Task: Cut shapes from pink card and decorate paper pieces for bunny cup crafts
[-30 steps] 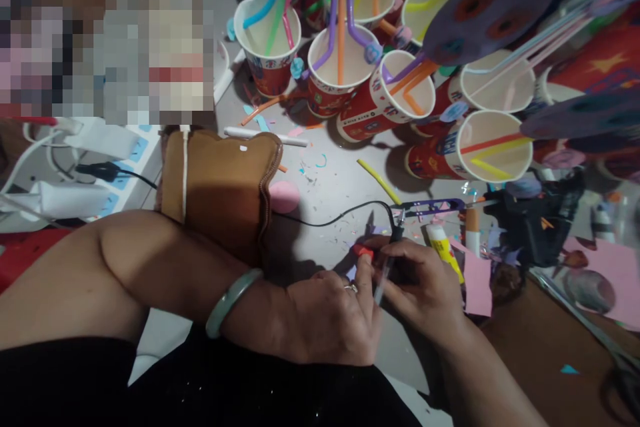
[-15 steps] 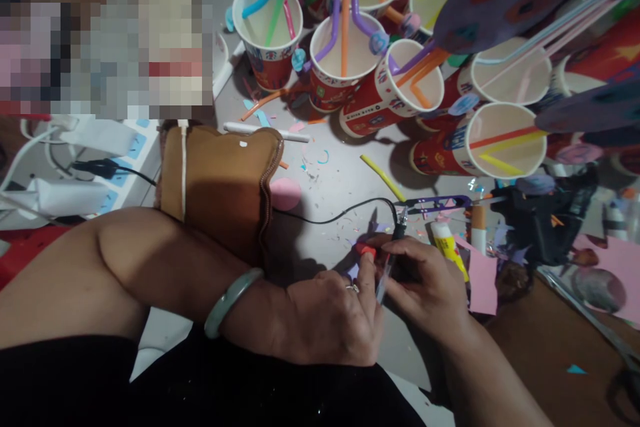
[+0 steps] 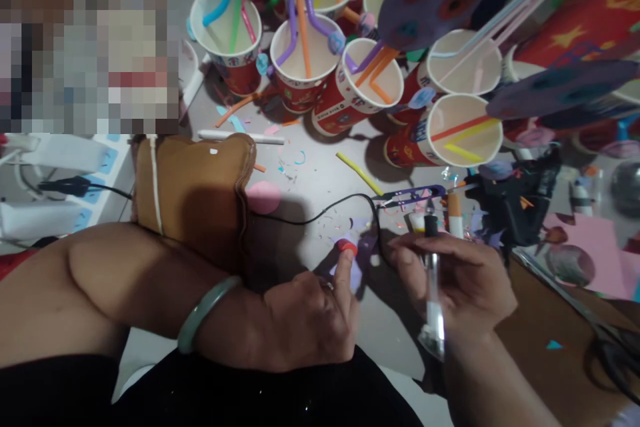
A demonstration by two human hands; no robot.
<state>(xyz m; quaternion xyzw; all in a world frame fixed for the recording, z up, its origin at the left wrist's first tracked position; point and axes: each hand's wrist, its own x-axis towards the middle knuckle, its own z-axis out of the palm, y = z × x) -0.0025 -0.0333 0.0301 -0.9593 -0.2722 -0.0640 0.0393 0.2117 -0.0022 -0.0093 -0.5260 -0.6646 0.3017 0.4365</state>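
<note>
My left hand is low in the middle, its index finger stretched out and the other fingers curled under. That fingertip presses on a small red piece, which lies over a scrap of purple paper on the table. To its right, raised and turned partly palm up, my right hand holds a pen with a clear barrel and a black grip. The pen's tip points away from me. A black cable runs between the brown pouch and the area beside my right hand.
Red-and-white paper cups with bent straws crowd the back. Purple-handled snips, a yellow straw and a black glue gun lie nearer. Scissors rest at right. A power strip is at left.
My right hand has moved right, away from my left hand, carrying the pen. My left index finger stays on the red piece. The whole view has shifted slightly.
</note>
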